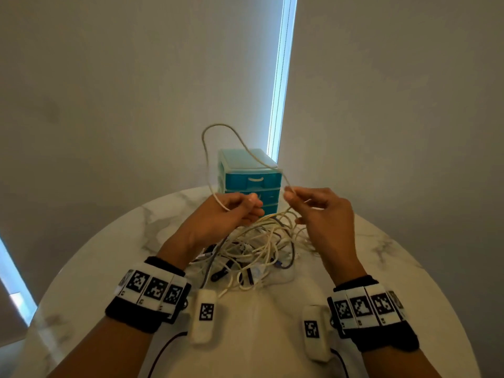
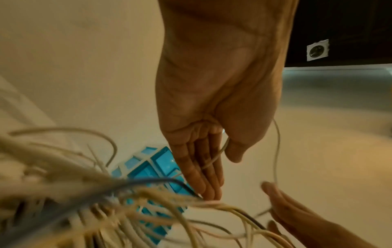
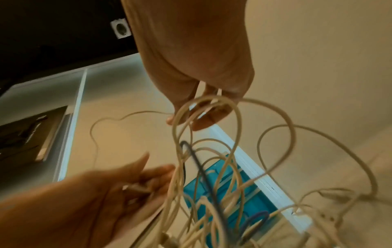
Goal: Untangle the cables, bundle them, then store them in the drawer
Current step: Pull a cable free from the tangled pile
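Two hands: left hand (image 1: 229,211) and right hand (image 1: 319,211) each pinch one white cable (image 1: 218,132)
Tangle (image 1: 259,246): on table (image 1: 109,255), before drawers (image 1: 248,170)

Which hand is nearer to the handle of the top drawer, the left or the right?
Left, narrowly. The left hand sits just below the top drawer handle, its fingers in front of the drawer unit. The right hand is off to the handle's right, slightly farther.
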The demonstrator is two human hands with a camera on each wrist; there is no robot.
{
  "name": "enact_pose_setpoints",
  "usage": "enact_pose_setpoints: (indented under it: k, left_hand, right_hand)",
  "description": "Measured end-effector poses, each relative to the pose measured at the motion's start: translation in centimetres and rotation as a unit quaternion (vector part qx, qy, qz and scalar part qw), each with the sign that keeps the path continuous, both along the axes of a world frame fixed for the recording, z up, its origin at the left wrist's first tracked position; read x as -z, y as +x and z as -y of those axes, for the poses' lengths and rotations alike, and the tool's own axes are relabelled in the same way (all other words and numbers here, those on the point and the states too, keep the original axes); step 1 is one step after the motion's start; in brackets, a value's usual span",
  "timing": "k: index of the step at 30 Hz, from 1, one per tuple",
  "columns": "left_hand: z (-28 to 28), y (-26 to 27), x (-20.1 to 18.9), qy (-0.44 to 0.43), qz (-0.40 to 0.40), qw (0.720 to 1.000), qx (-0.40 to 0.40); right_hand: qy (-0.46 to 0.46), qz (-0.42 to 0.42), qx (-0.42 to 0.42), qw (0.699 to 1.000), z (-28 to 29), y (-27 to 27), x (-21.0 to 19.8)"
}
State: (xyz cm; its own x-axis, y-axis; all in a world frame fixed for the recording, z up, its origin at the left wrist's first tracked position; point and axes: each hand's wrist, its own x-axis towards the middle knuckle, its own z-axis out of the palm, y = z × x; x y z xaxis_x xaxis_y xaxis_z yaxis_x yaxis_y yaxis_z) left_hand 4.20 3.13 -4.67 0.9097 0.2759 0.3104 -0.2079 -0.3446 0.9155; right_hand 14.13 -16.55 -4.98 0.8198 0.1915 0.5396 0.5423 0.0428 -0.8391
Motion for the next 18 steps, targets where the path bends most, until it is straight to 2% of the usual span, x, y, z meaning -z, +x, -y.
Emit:
enact_pose_setpoints:
  k: [2, 4, 6, 8, 11, 13, 16, 18]
  left_hand:
    - [-0.6, 0.2, 0.3, -0.007, -0.023, 1.000, -0.002]
    - [-1.0, 0.2, 0.3, -0.004, -0.030, 1.000, 0.002]
    - [-0.9, 0.0, 0.3, 0.038, -0.008, 0.999, -0.013]
    - [-0.1, -0.4, 0.0, 0.119, 0.031, 0.992, -0.035]
    - [1.3, -0.5, -0.2, 0.174, 0.030, 0.984, 0.001]
    - [1.1, -0.3, 0.4, 0.213, -0.013, 0.977, 0.002]
    - [0.2, -0.3, 1.1, 0.271, -0.073, 0.959, -0.033]
    - [0.4, -0.3, 1.0, 0.243, -0.044, 0.968, -0.036]
  right_hand:
    - [0.084, -0.032, 0.013, 0.996, 0.7, 0.1, -0.4]
    - [0.119, -0.048, 0.025, 0.991, 0.8, 0.0, -0.6]
    - [0.102, -0.049, -0.002, 0.994, 0.8, -0.5, -1.0]
    - [0.061, -0.048, -0.050, 0.996, 0.7, -1.1, -1.5]
    - [0.048, -0.030, -0.064, 0.996, 0.8, -1.5, -1.8]
    - [0.100, 0.002, -0.017, 0.995, 1.2, -1.3, -2.1]
    - [0.217, 0.012, 0.022, 0.976, 2.0, -0.9, -2.6]
    - [0.217, 0.004, -0.003, 0.976, 2.1, -0.9, -2.7]
